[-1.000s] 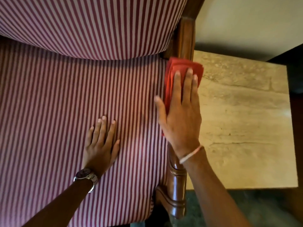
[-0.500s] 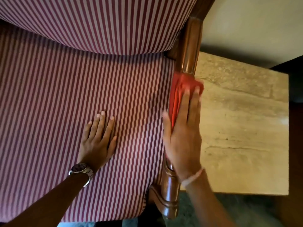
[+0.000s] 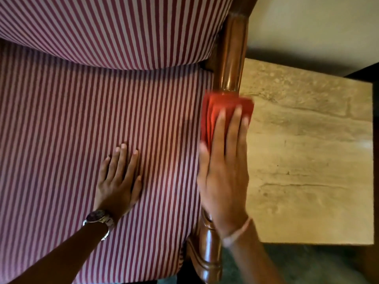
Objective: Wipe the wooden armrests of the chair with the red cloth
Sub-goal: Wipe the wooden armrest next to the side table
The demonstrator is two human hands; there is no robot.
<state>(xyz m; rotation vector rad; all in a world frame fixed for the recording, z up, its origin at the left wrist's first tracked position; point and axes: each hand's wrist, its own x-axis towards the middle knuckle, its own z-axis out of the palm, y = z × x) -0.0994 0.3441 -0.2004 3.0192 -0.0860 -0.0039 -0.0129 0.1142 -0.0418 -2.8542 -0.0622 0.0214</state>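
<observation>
The chair's right wooden armrest [image 3: 230,58] runs from the backrest toward me, glossy brown, with its carved front end [image 3: 207,259] near the bottom. A folded red cloth [image 3: 217,107] lies on the armrest's middle. My right hand [image 3: 224,177] presses flat on the cloth with fingers straight, covering its near part; the hand looks blurred. My left hand [image 3: 119,181] rests flat, fingers slightly apart, on the red and white striped seat [image 3: 82,140], holding nothing. A watch sits on that wrist.
A beige stone-topped side table [image 3: 307,160] stands right against the armrest's outer side. The striped backrest cushion [image 3: 112,27] fills the top. A pale wall is at the top right, dark floor at the bottom right.
My right hand and the cloth slid toward me along the armrest from near the backrest, uncovering more wood beyond the cloth. My left hand stayed on the seat.
</observation>
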